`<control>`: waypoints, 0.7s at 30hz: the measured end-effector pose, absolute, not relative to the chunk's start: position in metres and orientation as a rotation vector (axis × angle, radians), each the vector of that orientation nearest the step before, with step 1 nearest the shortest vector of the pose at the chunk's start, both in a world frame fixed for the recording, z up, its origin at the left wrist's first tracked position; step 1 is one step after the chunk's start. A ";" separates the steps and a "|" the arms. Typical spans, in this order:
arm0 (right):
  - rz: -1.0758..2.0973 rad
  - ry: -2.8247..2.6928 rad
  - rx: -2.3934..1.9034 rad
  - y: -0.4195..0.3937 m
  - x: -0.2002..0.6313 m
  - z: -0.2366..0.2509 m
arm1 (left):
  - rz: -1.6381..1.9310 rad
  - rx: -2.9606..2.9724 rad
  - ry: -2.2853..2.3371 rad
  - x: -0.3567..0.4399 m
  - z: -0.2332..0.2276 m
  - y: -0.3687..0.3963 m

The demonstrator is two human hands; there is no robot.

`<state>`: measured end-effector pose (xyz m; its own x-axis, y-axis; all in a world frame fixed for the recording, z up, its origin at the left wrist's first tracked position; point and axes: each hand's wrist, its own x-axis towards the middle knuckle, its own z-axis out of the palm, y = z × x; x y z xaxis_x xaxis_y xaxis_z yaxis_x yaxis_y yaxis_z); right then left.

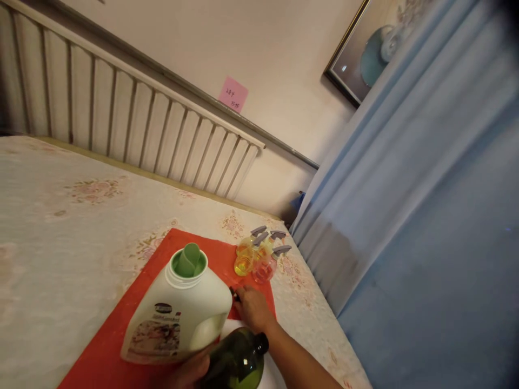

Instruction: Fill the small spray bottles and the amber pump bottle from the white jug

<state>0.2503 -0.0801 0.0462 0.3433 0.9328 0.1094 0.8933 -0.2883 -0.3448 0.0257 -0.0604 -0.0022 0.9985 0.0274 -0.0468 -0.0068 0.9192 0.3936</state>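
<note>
Tilted to the right at the bottom edge is a dark green bottle (237, 359) with some liquid inside. My left hand (190, 373) is closed round its left side and is partly cut off by the frame. Just beyond the bottle, my right hand (253, 309) pinches a small black piece (234, 294), whose kind I cannot make out. To the left stands a large white jug (178, 313) with a printed label and a green pouring spout (190, 262) in its uncapped mouth. The jug rests on a red mat (109, 329).
Several small spray bottles (263, 267) with grey triggers and yellow or pink liquid stand at the mat's far right corner. A flowered cover (81, 232) lies under the mat. Behind are a radiator (133, 119) and wall; a blue curtain (413, 189) hangs right.
</note>
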 end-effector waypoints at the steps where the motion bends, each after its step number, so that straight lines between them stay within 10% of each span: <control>1: 0.135 -1.593 -2.234 -0.084 0.252 0.057 | 0.025 0.404 0.040 0.026 -0.004 -0.062; 11: 0.070 -1.276 -1.744 -0.156 0.248 0.188 | 0.091 0.392 0.008 0.035 -0.026 -0.064; 21: 0.159 -1.040 -1.412 -0.179 0.210 0.193 | 0.095 0.393 -0.003 0.032 -0.023 -0.063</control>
